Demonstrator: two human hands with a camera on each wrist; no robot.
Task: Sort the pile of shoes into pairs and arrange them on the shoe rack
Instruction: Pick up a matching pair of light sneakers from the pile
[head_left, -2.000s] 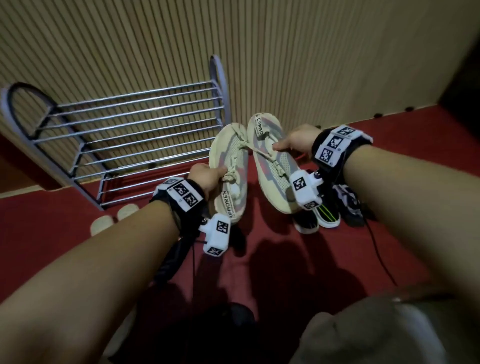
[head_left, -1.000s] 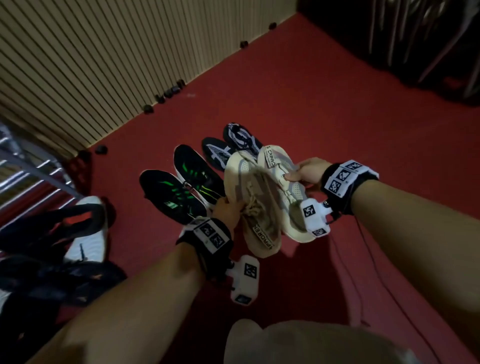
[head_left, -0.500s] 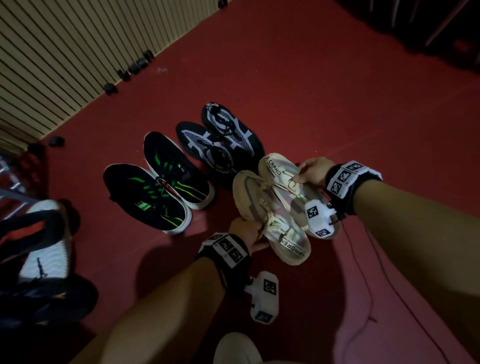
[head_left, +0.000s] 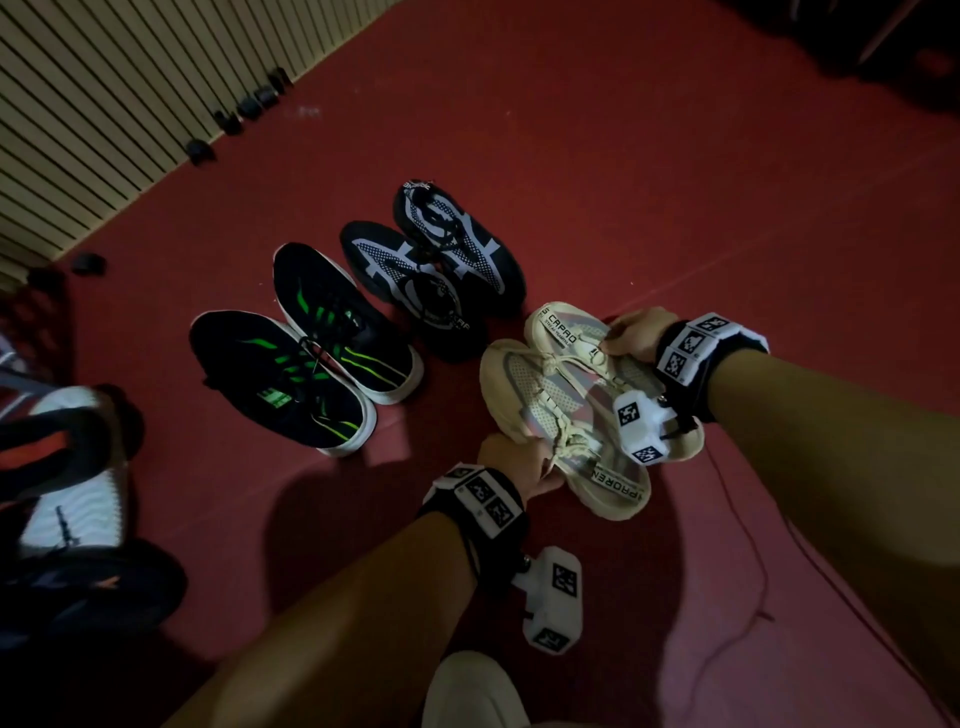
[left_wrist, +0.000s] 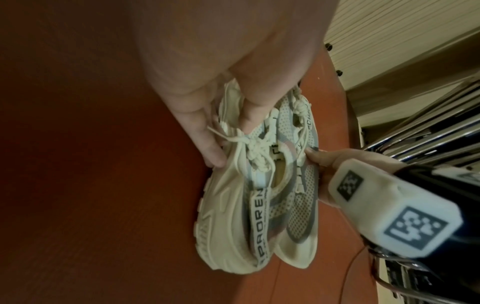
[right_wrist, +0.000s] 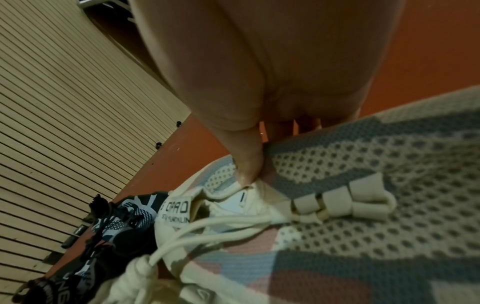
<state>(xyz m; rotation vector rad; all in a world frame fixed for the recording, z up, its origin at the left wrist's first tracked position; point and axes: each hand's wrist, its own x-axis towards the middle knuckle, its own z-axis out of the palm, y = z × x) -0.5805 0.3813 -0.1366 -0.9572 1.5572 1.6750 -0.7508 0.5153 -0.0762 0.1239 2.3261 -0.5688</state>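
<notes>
Two beige mesh sneakers are held side by side, low over the red floor. My left hand (head_left: 519, 462) grips the left beige sneaker (head_left: 540, 410) by its side and laces, and its fingers (left_wrist: 205, 131) curl round the upper. My right hand (head_left: 631, 338) pinches the right beige sneaker (head_left: 563, 332) at the collar, the thumb (right_wrist: 246, 156) pressed on the tongue. I cannot tell whether the soles touch the floor. A black-and-green pair (head_left: 306, 364) and a black-and-white pair (head_left: 431, 265) stand in a row to their left.
More shoes lie at the left edge: a white-soled one (head_left: 78, 467) and a dark one (head_left: 83, 597). A slatted wall (head_left: 130, 104) runs along the upper left. A thin cable (head_left: 748, 571) trails over the floor at the right. Dark furniture (head_left: 883, 47) fills the top right.
The view swung from the rack to the floor at its right. Both hands carried the beige sneakers down beside the black-and-white pair, holding them throughout.
</notes>
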